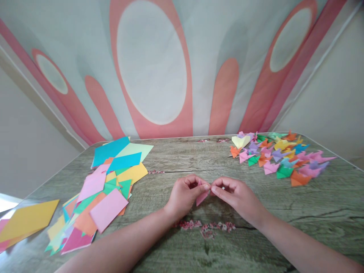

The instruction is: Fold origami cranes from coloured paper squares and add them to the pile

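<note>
Between my hands, above the middle of the table, is a small piece of folded pink paper (pixel 202 198). My left hand (pixel 187 194) pinches it between thumb and fingers, and part of the paper hangs below the thumb. From the other side my right hand (pixel 237 195) pinches the paper's edge, its fingertips meeting those of the left. The fingers cover most of the paper, so its full shape is hidden.
Loose coloured paper sheets (pixel 109 208) lie heaped at the left, with a yellow sheet (pixel 28 223) at the far left edge. Several small folded paper birds (pixel 284 171) cluster at the back right of the wood-patterned table (pixel 313 235). A patterned cloth (pixel 201 68) hangs behind.
</note>
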The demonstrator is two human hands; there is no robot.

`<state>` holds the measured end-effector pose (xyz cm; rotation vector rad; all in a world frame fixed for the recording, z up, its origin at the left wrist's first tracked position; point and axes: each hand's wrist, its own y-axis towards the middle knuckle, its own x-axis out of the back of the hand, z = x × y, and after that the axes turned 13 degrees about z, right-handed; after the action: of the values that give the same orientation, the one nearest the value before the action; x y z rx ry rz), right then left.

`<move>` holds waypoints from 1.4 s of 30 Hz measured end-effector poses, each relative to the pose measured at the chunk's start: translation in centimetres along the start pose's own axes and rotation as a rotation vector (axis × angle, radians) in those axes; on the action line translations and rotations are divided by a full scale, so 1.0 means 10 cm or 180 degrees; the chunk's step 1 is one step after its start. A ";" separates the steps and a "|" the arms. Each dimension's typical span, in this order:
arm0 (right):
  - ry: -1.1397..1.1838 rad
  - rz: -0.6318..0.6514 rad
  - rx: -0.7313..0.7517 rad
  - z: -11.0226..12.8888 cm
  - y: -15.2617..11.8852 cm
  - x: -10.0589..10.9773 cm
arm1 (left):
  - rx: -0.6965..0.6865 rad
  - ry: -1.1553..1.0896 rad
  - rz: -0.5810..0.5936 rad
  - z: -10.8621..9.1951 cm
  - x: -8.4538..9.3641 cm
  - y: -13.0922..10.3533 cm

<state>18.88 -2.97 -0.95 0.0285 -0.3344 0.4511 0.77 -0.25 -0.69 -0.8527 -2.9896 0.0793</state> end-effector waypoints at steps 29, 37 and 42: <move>-0.0745 -0.0272 0.0173 -0.02 -0.01 -0.03 | 0.0174 0.0018 0.0335 0.09 0.06 0.02; -0.0456 -0.0293 0.0081 0.01 -0.02 -0.02 | 0.0116 0.0058 0.0220 0.10 0.05 0.02; -0.0546 -0.0326 0.0094 0.03 -0.02 -0.02 | 0.0100 0.0146 0.0314 0.10 0.06 0.01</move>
<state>18.69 -3.28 -0.70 0.1130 -0.4926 0.3526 0.28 0.10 -1.66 -0.9843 -2.8952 0.1071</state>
